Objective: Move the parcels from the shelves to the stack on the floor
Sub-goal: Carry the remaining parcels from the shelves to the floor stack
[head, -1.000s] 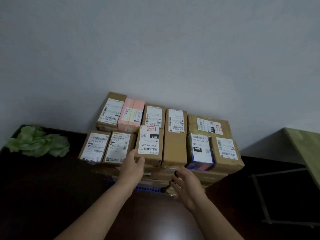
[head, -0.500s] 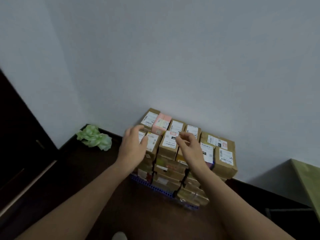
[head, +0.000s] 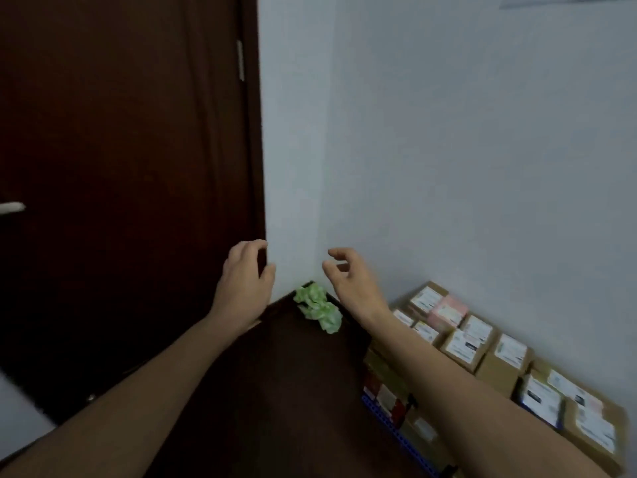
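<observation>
Both hands, left hand and right hand, loosely curled and empty, raised apart beside stack of brown cardboard parcels with white labels, one pink.

A: Hands, against half a second back?
B: Both are off the stack. The left hand and right hand were at the top parcels. Now they hang in the air before the wall corner, apart, fingers loosely curled, nothing held.
A: View?
B: It has swung left. The stack has gone from centre to the lower right, seen at a slant. A dark door now fills the left side, its pale handle at the edge. Only a dark strip showed there before.
A: The green crumpled bundle?
B: It was left of both hands. Now it shows between the wrists, lower down.
</observation>
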